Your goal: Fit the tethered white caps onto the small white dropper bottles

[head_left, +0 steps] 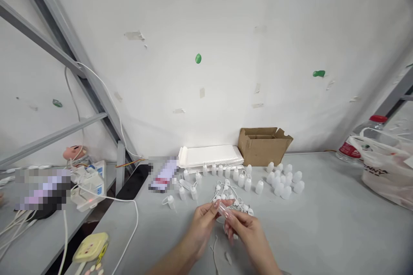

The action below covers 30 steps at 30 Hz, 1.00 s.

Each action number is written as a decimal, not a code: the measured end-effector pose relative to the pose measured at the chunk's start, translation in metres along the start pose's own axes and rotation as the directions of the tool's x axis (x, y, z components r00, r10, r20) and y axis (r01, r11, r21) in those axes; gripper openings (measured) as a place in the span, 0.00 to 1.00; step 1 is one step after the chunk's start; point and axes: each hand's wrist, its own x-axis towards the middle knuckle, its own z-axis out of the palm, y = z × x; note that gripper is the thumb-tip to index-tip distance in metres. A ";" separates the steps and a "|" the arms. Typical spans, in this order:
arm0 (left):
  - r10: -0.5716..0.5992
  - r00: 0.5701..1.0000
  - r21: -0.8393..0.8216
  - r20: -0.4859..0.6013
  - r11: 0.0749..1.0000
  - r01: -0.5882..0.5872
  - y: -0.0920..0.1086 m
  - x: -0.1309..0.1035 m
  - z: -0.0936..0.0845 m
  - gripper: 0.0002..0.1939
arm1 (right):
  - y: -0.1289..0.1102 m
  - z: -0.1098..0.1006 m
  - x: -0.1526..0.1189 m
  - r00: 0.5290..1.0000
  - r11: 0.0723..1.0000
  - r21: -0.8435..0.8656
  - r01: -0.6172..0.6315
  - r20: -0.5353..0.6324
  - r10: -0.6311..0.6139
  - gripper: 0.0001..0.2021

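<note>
One clear bottle [225, 210], partly hidden, sits pinched between fingers of your left hand [205, 220] and right hand [243, 225]; white caps [245, 208] beyond partly covered; bag [385, 163] cut off.

A white wall [226, 77] rises behind the gray tabletop [335, 223]. Metal struts [41, 38] slant beyond the tabletop's left edge.
</note>
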 end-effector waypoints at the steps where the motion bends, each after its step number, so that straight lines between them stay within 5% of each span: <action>1: 0.002 1.000 0.015 0.006 1.000 -0.002 0.001 0.001 0.000 0.26 | -0.002 0.000 0.000 0.998 0.994 0.096 -0.056 0.042 0.052 0.19; 5: -0.019 0.998 0.062 0.054 0.998 0.016 0.009 0.004 0.000 0.24 | -0.008 0.002 0.000 0.970 0.902 0.373 -0.216 0.190 0.153 0.18; 8: -0.006 1.000 0.097 0.027 0.995 0.003 0.013 0.005 -0.003 0.23 | -0.010 0.005 0.002 0.977 0.900 0.393 -0.191 0.170 0.133 0.18; 15: 0.128 0.984 0.194 -0.121 0.976 -0.103 0.011 0.006 -0.015 0.17 | -0.002 0.005 -0.002 0.983 0.987 -0.104 0.124 -0.123 -0.137 0.17; 20: 0.102 0.985 0.136 -0.135 0.987 -0.084 0.015 0.001 -0.008 0.16 | 0.012 0.001 -0.009 0.852 0.752 -0.529 0.394 -0.097 -0.515 0.10; 26: 0.096 0.992 0.135 -0.082 0.987 -0.085 0.019 -0.006 0.001 0.16 | 0.017 0.000 -0.011 0.618 0.386 -0.691 0.612 0.113 -0.778 0.12; 28: 0.101 0.994 0.167 -0.044 0.982 -0.092 0.020 -0.008 0.000 0.15 | 0.017 0.000 -0.012 0.594 0.354 -0.689 0.632 0.137 -0.793 0.14; 30: 0.109 0.994 0.187 -0.014 0.977 -0.104 0.020 -0.009 -0.002 0.15 | 0.016 0.000 -0.014 0.622 0.407 -0.663 0.628 0.115 -0.774 0.13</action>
